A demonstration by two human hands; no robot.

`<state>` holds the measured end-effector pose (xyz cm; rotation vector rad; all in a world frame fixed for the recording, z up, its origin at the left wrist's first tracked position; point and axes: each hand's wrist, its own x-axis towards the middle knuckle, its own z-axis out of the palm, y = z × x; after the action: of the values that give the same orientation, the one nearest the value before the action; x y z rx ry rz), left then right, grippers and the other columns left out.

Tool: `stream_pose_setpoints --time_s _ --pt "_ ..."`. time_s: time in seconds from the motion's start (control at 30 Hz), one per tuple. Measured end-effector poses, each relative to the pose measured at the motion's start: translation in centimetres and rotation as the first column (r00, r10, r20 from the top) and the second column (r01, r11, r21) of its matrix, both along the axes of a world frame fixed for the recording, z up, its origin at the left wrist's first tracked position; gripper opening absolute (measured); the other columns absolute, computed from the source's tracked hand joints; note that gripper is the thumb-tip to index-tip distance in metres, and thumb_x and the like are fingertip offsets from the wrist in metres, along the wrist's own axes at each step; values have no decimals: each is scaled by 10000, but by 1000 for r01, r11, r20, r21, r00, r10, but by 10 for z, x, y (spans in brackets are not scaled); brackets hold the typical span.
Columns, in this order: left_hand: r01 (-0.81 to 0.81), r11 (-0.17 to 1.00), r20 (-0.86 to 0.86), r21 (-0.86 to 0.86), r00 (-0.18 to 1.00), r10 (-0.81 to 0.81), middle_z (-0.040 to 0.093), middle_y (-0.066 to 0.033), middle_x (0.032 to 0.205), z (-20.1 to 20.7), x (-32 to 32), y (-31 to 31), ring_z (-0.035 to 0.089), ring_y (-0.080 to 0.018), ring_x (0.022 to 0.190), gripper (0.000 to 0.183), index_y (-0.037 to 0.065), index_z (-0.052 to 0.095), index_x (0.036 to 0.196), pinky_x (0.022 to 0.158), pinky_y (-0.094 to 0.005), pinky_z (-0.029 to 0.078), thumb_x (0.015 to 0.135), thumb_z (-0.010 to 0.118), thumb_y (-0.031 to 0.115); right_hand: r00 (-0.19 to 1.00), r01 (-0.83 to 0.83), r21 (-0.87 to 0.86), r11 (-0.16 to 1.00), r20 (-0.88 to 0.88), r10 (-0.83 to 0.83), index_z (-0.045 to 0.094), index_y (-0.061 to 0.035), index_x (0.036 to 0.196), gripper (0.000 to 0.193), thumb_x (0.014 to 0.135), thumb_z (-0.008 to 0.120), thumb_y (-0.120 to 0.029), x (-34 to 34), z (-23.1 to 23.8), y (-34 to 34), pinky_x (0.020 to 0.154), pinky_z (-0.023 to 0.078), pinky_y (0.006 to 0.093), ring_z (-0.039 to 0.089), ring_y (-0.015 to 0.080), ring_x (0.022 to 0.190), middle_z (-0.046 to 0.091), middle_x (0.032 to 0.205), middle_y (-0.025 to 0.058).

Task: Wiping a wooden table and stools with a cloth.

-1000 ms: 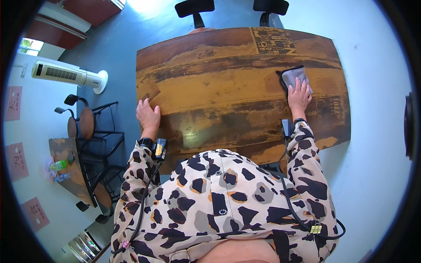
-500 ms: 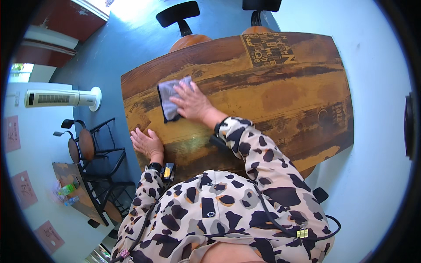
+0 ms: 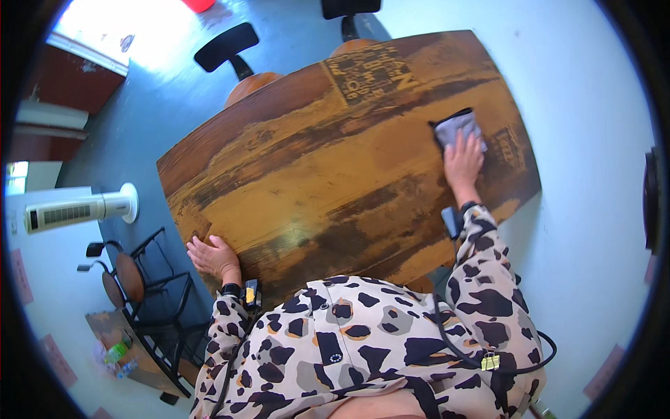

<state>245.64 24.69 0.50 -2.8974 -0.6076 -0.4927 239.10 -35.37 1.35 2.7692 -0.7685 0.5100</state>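
Note:
A worn wooden table (image 3: 328,174) with yellow and dark brown patches fills the middle of the head view. My right hand (image 3: 463,162) lies flat on a grey cloth (image 3: 457,128) near the table's right end, fingers spread over it. My left hand (image 3: 213,257) rests palm down on the table's near left corner, fingers apart, holding nothing. Both arms wear spotted cream, black and brown sleeves, each with a small device at the wrist.
Two black chairs with orange seats (image 3: 241,66) stand at the table's far side. A white tower fan (image 3: 80,211) stands on the blue floor at left. Black-framed stools (image 3: 122,276) and a small wooden side table with clutter (image 3: 122,349) sit at lower left.
My right hand has swept the grey cloth from the table's left part half a second ago across to its right end. My left hand stays on the near left corner.

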Motion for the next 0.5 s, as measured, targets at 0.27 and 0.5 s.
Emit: stream_pose_setpoints --time_s 0.27,0.5 --pt "-15 998 18 58 1000 14 425 -153 1374 -3 8 7 368 -346 1275 529 87 459 1303 1019 -491 306 897 438 425 800 -557 461 691 73 596 506 -220 1275 536 767 595 -370 -114 34 189 1069 198 537 332 343 1298 401 1382 162" --pt "-48 993 -257 -108 966 18 416 -163 1364 28 24 -12 398 -347 1247 519 57 443 1285 986 -523 329 885 480 385 997 28 70 997 66 -32 494 -170 1271 505 813 551 -374 -184 24 12 999 281 553 409 325 1221 488 1269 135"
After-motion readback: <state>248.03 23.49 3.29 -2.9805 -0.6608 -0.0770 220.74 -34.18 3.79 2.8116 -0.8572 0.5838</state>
